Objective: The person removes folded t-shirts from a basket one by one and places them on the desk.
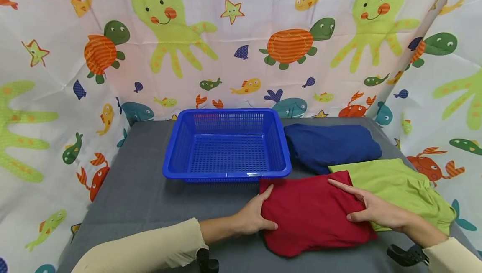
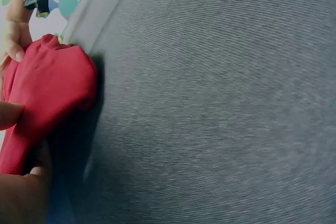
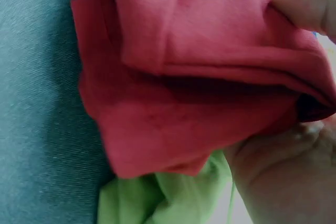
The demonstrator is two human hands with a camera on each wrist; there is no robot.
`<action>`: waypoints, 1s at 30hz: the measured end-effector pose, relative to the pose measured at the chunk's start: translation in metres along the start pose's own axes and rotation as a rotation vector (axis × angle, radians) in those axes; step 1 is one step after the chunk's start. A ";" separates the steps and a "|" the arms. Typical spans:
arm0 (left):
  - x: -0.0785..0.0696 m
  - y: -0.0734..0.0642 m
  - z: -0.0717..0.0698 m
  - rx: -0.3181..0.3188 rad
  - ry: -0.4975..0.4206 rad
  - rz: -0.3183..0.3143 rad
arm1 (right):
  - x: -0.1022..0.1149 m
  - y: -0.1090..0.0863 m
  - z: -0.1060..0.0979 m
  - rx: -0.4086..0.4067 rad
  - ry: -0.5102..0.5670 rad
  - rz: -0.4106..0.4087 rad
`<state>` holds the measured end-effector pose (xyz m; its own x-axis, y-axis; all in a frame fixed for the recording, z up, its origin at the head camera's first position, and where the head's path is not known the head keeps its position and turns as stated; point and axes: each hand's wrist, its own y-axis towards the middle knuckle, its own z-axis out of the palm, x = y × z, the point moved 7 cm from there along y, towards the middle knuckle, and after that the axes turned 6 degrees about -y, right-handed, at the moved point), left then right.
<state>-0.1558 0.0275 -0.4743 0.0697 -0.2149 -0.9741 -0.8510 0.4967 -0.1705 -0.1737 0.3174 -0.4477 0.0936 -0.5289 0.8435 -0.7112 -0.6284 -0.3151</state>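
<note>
A folded red garment [image 1: 312, 212] is held between both hands, in front of the basket and just above the grey surface. My left hand [image 1: 253, 216] grips its left edge, with the thumb and fingers on opposite faces of the cloth. At the right edge, my right hand [image 1: 378, 209] pinches it, thumb on top and other fingers partly hidden beneath. Loose folded layers of the red garment [image 3: 152, 93] hang apart in the right wrist view. A blue plastic basket [image 1: 226, 175] with perforated walls stands behind, with nothing inside it.
A folded navy garment [image 1: 333, 145] lies right of the basket. Nearer, a lime green garment [image 1: 399, 185] with a gathered edge lies partly under the red one. Patterned curtains [image 1: 241, 68] enclose the grey-covered table [image 1: 139, 202] at the back and sides.
</note>
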 end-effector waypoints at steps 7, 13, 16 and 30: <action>0.012 -0.001 -0.005 0.041 0.052 -0.053 | -0.009 0.004 0.010 0.056 0.007 -0.082; 0.017 -0.001 -0.008 0.132 -0.042 -0.081 | -0.018 0.007 0.012 0.099 0.074 -0.101; 0.018 -0.001 -0.007 0.177 -0.145 -0.108 | -0.019 0.008 0.011 0.135 0.115 -0.099; 0.020 0.004 -0.015 0.340 -0.282 -0.152 | -0.017 0.009 0.005 0.183 0.142 -0.001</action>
<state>-0.1654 0.0121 -0.4920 0.3595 -0.0931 -0.9285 -0.6047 0.7345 -0.3078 -0.1782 0.3180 -0.4668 -0.0136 -0.4508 0.8925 -0.5721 -0.7286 -0.3767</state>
